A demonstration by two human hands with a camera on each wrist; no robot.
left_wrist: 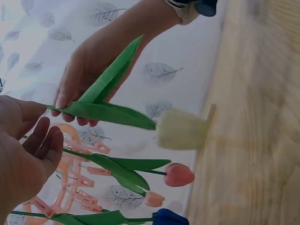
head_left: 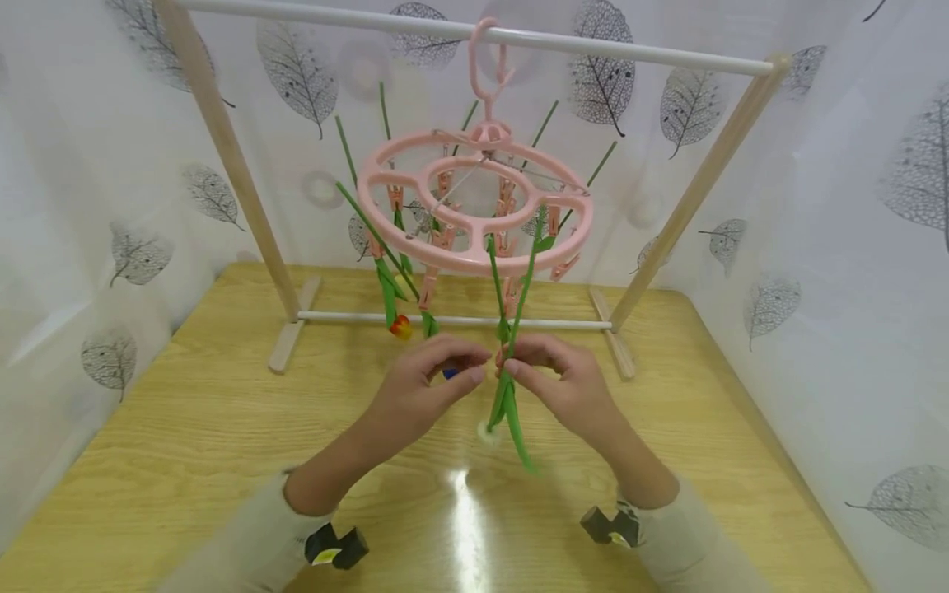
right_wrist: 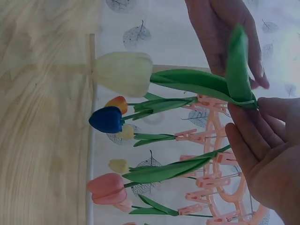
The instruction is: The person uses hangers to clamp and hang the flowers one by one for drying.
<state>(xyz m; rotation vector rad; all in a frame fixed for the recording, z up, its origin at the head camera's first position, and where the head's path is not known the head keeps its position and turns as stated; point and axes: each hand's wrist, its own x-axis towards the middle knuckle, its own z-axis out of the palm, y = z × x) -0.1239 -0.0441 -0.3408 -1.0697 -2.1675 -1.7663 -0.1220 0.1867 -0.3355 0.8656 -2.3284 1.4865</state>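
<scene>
A white tulip (right_wrist: 124,72) with green leaves (left_wrist: 110,115) hangs head down in front of the pink round clip hanger (head_left: 478,265). My right hand (head_left: 567,383) pinches its green stem between thumb and fingers, just above the leaves. Close by on the other side, my left hand (head_left: 426,383) has its fingers loosely bent and holds nothing; a small gap separates its fingertips from the stem in the head view. Behind the hands, a blue tulip (right_wrist: 107,119) and a pink tulip (right_wrist: 107,189) hang upside down among the hanger's pink clips (right_wrist: 192,136).
The hanger hooks over a white top bar (head_left: 593,48) between wooden posts (head_left: 237,165). A lower white bar (head_left: 348,318) joins the feet. A red-yellow tulip (head_left: 400,327) hangs at left. Beneath is a wood-grain table (head_left: 222,461), with leaf-print curtain (head_left: 815,206) around it.
</scene>
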